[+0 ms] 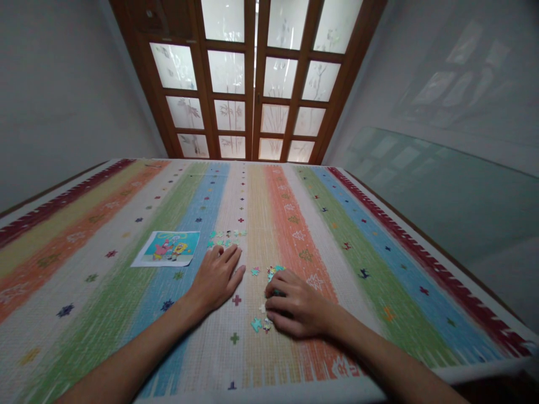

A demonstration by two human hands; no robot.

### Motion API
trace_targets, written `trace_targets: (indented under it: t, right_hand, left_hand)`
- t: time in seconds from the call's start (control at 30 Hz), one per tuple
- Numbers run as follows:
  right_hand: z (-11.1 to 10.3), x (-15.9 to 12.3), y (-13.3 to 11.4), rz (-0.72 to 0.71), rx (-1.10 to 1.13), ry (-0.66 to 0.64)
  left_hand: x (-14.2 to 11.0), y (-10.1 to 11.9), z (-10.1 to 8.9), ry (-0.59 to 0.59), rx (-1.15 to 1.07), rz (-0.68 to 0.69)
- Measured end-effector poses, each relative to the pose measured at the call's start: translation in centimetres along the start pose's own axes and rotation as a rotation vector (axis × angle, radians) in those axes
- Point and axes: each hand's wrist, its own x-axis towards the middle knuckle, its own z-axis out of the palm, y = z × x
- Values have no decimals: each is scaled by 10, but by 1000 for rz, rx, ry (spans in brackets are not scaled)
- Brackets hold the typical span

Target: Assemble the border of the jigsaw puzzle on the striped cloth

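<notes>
Jigsaw pieces lie loose on the striped woven mat (379,235) in three lots: a short row (227,237) beyond my left fingertips, a small cluster (274,272) just past my right knuckles, and a few strays (260,323) beside my right thumb, with one single piece (255,271) between the hands. The printed reference picture (167,248) sits to the left of the row, flat on the mat. Handling, as I judge it: thin card, very light, stiff enough to keep shape but easy to bend at the tabs, and the woven surface should stop them sliding. They look too flat to pinch from above without first tipping an edge; best taken by thumb and forefinger on two opposite sides, clear of the tabs. Left hand (218,278): released, palm down, fingers extended and slightly spread, resting flat on the mat, fingertips close to the row but not on it, nothing held. Right hand (297,306): fingers curled under, knuckles up, set down among the pieces; a trace of teal shows beneath the fingers, so it seems to cover or pinch a piece, but I cannot tell whether it grips one.
</notes>
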Motion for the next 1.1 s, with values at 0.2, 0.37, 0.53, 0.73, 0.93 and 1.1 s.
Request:
trace_targets:
  t: [0.2, 0.37, 0.53, 0.73, 0.93, 1.1]
  right_hand:
    - [0, 0, -1, -3, -15, -13]
    - [-1, 0, -1, 1, -20, -13]
    - [-1, 0, 0, 0, -1, 10]
    - [-2, 1, 0, -16, 1, 24]
    - [-4, 0, 0, -5, 0, 41]
    - [-6, -2, 3, 8, -7, 46]
  left_hand:
    - [0, 0, -1, 12, -35, -1]
    - [-1, -1, -2, 22, -26, 12]
    - [-2, 0, -3, 15, -40, 11]
    - [0, 2, -7, 4, -41, 66]
    - [-2, 13, -17, -27, -140, 215]
    - [-6, 29, -25, -66, -300, 323]
